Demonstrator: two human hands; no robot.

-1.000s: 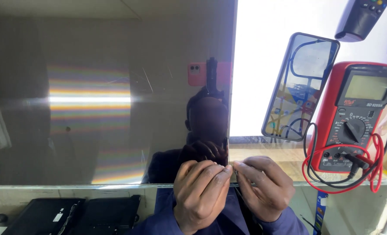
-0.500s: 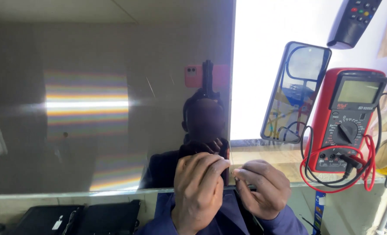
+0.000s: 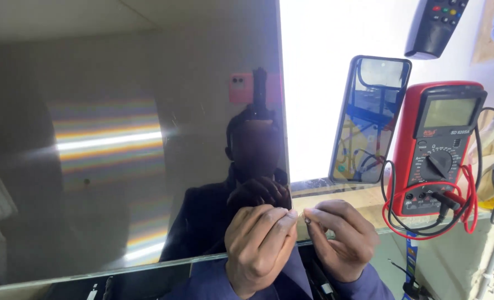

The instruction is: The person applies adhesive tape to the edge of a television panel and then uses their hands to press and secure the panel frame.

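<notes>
Two hands, left hand (image 3: pixel 261 247) and right hand (image 3: pixel 341 236), pinch the dark reflective panel's (image 3: pixel 119 139) lower edge (red multimeter (image 3: pixel 438 150) nearby).

Electronics repair workshop. Indicators: a red multimeter (image 3: pixel 438 150) with red and black leads (image 3: pixel 430 211) stands on the counter (image 3: pixel 341 194) at right, beside a propped phone (image 3: pixel 369 119); a remote (image 3: pixel 433 25) lies far right; a large dark screen panel (image 3: pixel 125 144) fills the left.

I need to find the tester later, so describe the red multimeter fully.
The red multimeter stands nearly upright, leaning back at the right of the bench. Its shell looks like red rubber around a dark face, with a blank grey screen on top, a black rotary dial in the middle and sockets below. Red and black leads, plugged in, loop round its base. A phone stands beside it; neither hand touches it.
</notes>
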